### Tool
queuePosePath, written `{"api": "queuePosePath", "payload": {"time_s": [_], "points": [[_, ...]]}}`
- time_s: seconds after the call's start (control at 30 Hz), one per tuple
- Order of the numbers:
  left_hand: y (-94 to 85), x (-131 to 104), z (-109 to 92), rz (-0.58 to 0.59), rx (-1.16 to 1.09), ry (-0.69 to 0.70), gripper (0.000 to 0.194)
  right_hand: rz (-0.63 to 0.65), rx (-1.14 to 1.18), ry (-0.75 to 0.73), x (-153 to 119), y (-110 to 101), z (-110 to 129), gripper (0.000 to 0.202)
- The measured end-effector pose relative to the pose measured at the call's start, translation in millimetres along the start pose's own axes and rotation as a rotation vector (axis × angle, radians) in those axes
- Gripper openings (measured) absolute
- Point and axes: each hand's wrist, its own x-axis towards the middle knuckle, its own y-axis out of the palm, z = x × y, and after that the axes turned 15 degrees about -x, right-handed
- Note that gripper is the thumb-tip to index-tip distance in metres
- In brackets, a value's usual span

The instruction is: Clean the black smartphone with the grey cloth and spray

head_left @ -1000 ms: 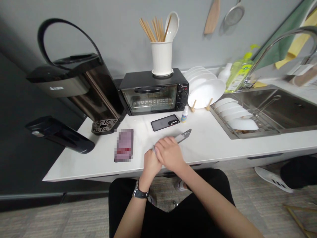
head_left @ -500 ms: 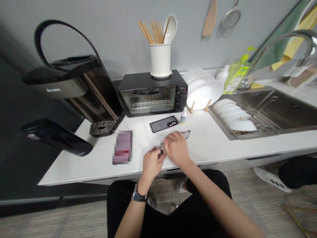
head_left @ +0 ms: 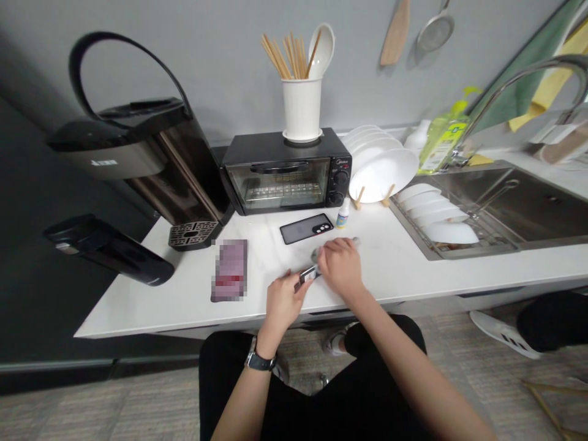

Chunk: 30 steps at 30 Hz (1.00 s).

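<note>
My left hand (head_left: 283,300) is closed on a small dark object (head_left: 307,275) with a shiny, pale face, near the counter's front edge. Its exact kind is unclear. Just to the right, my right hand (head_left: 340,264) has its fingers curled over a grey, cloth-like piece (head_left: 315,254), whose other end pokes out beyond the knuckles. Behind my hands lies a phone case (head_left: 306,229), dark-rimmed with camera cutouts. A small white spray bottle (head_left: 342,214) stands upright beside it. Left of my hands rests a flat, purplish, blurred-out item (head_left: 230,269).
A black toaster oven (head_left: 280,174) carries a white utensil pot (head_left: 302,110). At left stand a tall drink dispenser (head_left: 184,177) and a tilted-looking dark bottle (head_left: 114,251). Plates (head_left: 383,174) in a rack and a sink (head_left: 542,211) with bowls are at right. Another person's shoe (head_left: 503,335) shows below.
My right hand has shifted slightly right, away from my left hand. More of the small dark object and its pale face now shows between them. The view has moved slightly.
</note>
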Motion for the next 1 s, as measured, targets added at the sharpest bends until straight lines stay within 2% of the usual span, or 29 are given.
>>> {"api": "queuePosePath", "payload": {"time_s": [0.1,0.17,0.23,0.37,0.43,0.47,0.53,0.63,0.7,0.77,0.9,0.97,1.0], "points": [[1.6,0,4,0.011,0.052,-0.016,0.015,-0.017,0.131,-0.264,-13,-6,46,0.029],[1.3,-1,6,0.016,0.058,-0.014,0.015,-0.031,0.170,-0.350,-17,-5,48,0.025],[-0.1,-2,5,0.026,0.043,0.002,0.014,-0.039,0.149,-0.305,-14,0,24,0.026],[-2.5,-2,-1,0.004,-0.025,0.023,0.020,-0.013,0.005,-0.007,0,9,-42,0.039],[-2.2,-1,-3,-0.013,-0.037,0.016,0.020,-0.012,-0.044,0.089,3,7,-46,0.041],[-1.8,-1,-3,-0.016,-0.032,0.009,0.020,-0.018,-0.043,0.091,2,5,-37,0.039],[-0.6,0,-2,-0.010,-0.008,-0.005,0.019,-0.027,0.006,0.017,-3,0,-4,0.034],[0.3,0,2,0.010,0.033,-0.027,0.018,-0.012,0.135,-0.231,-13,-7,47,0.026],[-0.2,0,4,0.017,0.041,-0.031,0.019,-0.025,0.163,-0.320,-15,-6,54,0.024],[-1.3,-1,3,0.023,0.034,-0.023,0.019,-0.041,0.143,-0.294,-13,-1,34,0.025],[-2.7,-2,-2,0.004,-0.033,0.008,0.023,0.004,0.034,0.000,2,11,-37,0.035],[-2.4,-1,-3,-0.013,-0.052,0.008,0.023,0.008,-0.011,0.124,6,11,-50,0.039],[-2.0,-1,-3,-0.018,-0.050,0.005,0.023,-0.002,-0.017,0.153,6,9,-46,0.039]]}}
